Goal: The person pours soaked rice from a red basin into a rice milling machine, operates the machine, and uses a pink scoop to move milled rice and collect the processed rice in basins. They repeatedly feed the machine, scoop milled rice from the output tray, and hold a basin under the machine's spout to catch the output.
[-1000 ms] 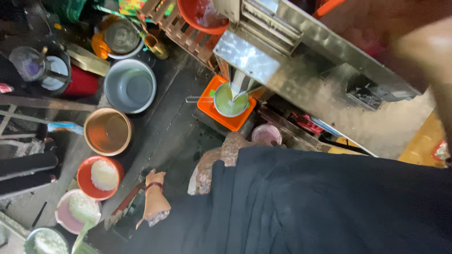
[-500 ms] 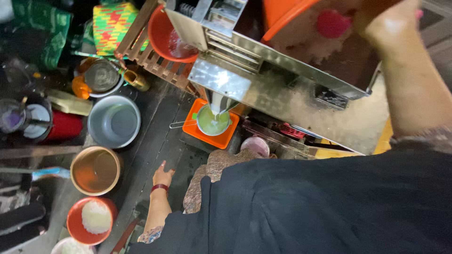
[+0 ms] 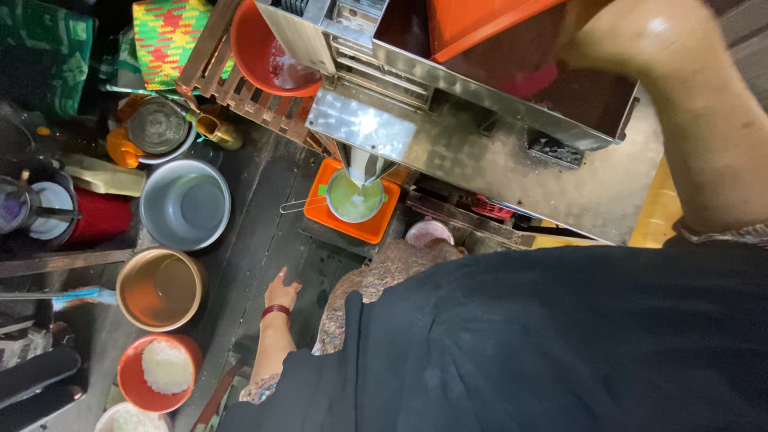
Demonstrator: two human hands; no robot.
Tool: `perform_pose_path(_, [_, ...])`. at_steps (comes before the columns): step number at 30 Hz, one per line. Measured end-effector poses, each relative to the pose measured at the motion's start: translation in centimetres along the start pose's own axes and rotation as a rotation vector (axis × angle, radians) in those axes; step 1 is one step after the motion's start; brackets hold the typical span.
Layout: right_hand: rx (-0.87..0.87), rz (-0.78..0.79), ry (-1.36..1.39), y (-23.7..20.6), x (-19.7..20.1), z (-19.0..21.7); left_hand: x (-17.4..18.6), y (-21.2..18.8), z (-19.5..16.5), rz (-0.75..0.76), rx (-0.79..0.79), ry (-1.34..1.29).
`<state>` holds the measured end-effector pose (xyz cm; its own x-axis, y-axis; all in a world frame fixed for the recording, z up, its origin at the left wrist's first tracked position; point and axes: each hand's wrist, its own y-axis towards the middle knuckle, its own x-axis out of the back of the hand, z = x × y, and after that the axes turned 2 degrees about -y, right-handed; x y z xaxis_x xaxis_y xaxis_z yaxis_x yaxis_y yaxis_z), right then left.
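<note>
My left hand (image 3: 282, 291), with a dark red bracelet at the wrist, hangs low over the dark wet floor. Its fingers are apart and hold nothing. It is nearest to the orange square tub (image 3: 376, 228), on which a metal strainer bowl of green liquid (image 3: 354, 200) sits under the spout (image 3: 366, 166) of a steel machine (image 3: 448, 104). My right forearm (image 3: 708, 128) reaches up over the machine's top, where an orange tray (image 3: 480, 24) and something pink-red (image 3: 524, 80) sit. The right hand itself is mostly hidden at the frame's top edge.
On the floor to the left stand a grey pot (image 3: 186, 205), a brown bucket (image 3: 158, 288), a red bowl with white contents (image 3: 160, 372) and a red jug (image 3: 98, 218). A red basin (image 3: 268, 56) rests on a wooden rack. A pink bowl (image 3: 428, 232) sits by the machine.
My left hand has lifted away from my side and reached forward toward the orange tub. My right arm has risen over the machine. The view has shifted toward the machine.
</note>
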<state>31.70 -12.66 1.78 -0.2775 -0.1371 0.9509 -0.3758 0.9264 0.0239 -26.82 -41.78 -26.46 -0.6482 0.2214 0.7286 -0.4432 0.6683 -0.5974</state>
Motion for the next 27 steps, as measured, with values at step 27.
perform_pose_path(27, [-0.213, 0.020, -0.150, -4.8, 2.6, 2.7, 9.2, -11.8, -44.5, -0.623, -1.695, 0.014])
